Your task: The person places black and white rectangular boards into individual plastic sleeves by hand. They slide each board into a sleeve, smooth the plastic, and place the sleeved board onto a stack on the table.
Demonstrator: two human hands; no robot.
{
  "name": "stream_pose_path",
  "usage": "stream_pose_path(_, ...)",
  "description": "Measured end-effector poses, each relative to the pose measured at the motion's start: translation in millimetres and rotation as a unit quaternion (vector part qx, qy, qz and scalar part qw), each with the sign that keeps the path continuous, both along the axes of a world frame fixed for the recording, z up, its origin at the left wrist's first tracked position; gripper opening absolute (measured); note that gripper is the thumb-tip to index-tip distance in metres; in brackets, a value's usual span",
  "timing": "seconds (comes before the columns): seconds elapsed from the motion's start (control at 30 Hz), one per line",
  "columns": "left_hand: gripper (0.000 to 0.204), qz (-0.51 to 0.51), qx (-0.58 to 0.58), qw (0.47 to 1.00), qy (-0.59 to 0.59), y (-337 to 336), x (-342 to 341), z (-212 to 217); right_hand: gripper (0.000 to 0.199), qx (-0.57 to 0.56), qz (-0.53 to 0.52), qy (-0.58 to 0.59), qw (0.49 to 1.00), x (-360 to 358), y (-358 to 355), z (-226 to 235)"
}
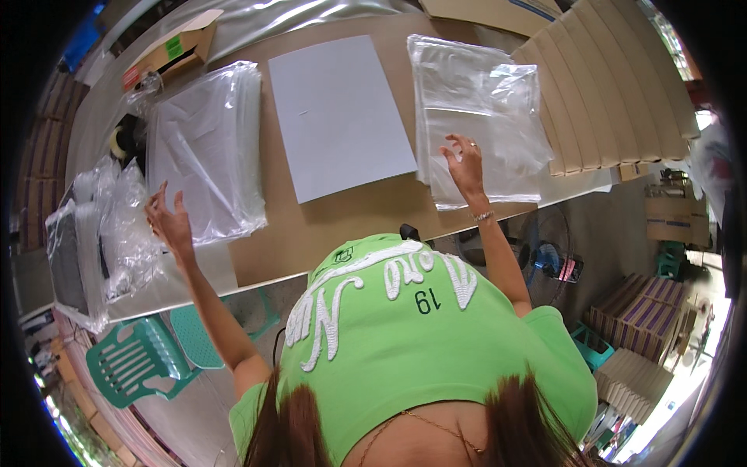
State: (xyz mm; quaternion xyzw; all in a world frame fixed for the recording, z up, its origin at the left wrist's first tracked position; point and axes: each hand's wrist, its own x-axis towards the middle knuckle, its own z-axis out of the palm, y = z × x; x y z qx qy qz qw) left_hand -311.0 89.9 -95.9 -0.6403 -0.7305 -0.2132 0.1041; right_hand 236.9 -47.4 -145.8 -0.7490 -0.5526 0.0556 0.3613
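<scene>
My left hand (170,221), fingers spread and holding nothing, is at the near left corner of a stack of clear plastic bags (204,156). On the right, my right hand (467,166) is over a second pile of clear plastic bags (490,117), its fingers loosely bent and apart, nothing in them. Whether either hand touches the plastic, I cannot tell. Between the two piles lies a flat white rectangular sheet or board (338,117) on brown cardboard (397,214).
Crumpled plastic packs (128,233) lie at the table's left end, with a roll of tape (123,142) behind them. An opened carton (175,50) stands far left. Folded cardboard pieces (607,86) fill the far right. Green chairs (140,362) and a fan (548,257) stand below the near edge.
</scene>
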Motion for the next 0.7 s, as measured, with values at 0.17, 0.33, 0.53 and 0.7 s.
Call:
stream_pose_path(0.17, 0.04, -0.171, -0.003, 0.981, -0.093, -11.3, 127.1, 31.8, 0.015, -0.053, -0.021, 0.041, 0.998, 42.8, 1.7, -36.1)
stream_pose_path(0.33, 0.039, -0.256, -0.05, 0.948, -0.18, -34.6, 196.4, 46.1, 0.023, -0.011, -0.162, -0.007, 0.987, 69.2, 4.2, -27.4)
stream_pose_path(0.53, 0.038, -0.297, -0.11, 0.925, -0.208, -53.6, 223.1, 32.9, 0.036, -0.141, -0.35, -0.153, 0.913, 112.3, -2.5, -14.2)
stream_pose_path(0.7, 0.038, -0.313, -0.141, 0.906, -0.247, -61.5, 229.9, 40.8, 0.033, -0.138, -0.181, -0.105, 0.968, 139.1, 2.7, 15.9)
